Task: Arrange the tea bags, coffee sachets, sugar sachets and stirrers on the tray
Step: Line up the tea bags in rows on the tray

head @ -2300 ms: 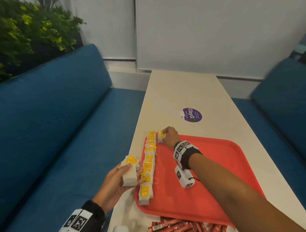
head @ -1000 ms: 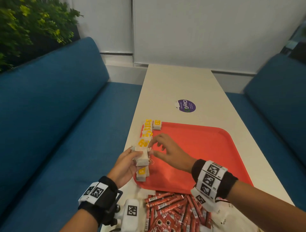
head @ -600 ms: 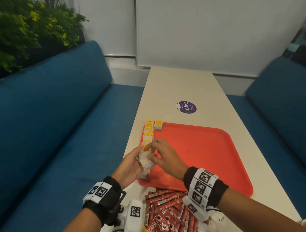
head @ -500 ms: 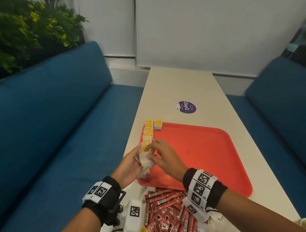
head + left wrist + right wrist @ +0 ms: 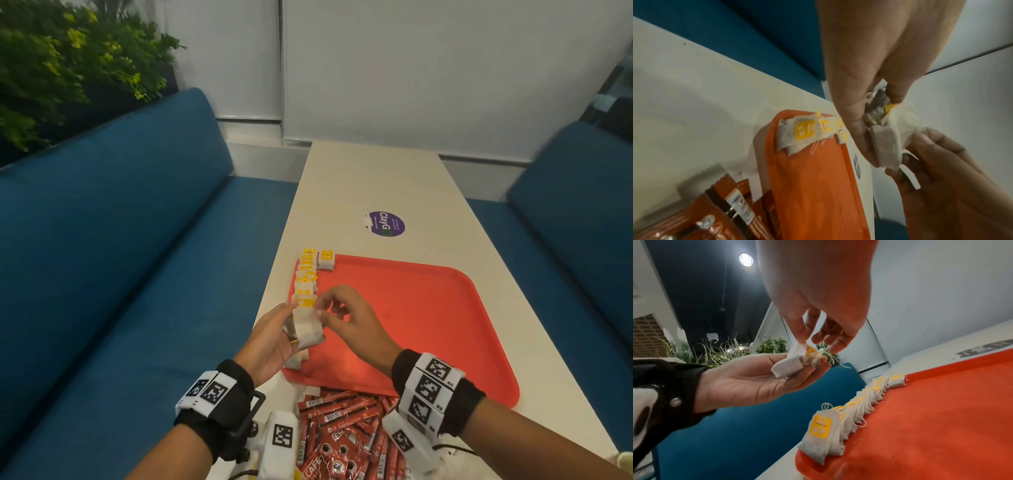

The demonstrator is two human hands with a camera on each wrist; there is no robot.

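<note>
Blue padded benches flank a long cream table (image 5: 373, 178) w/ a round purple sticker (image 5: 385, 224); leafy plant behind the left bench. Smooth red plastic tray (image 5: 428, 318), rounded corners, sits near the person. Along its left edge runs a row of tea bags (image 5: 306, 279), soft white paper pouches w/ yellow tags & thin strings, overlapping; one more (image 5: 325, 259) lies just beside the row's far end. Left hand (image 5: 270, 339), palm up, fingers loosely curled, cradles a small stack of tea bags (image 5: 307, 327) above the tray's left edge. Right hand (image 5: 356, 325) pinches the top bag's upper corner btwn thumb & forefinger; other fingers bent, apart. Glossy red coffee sachets (image 5: 342, 435), long sticks, piled on the table at the tray's near edge.
</note>
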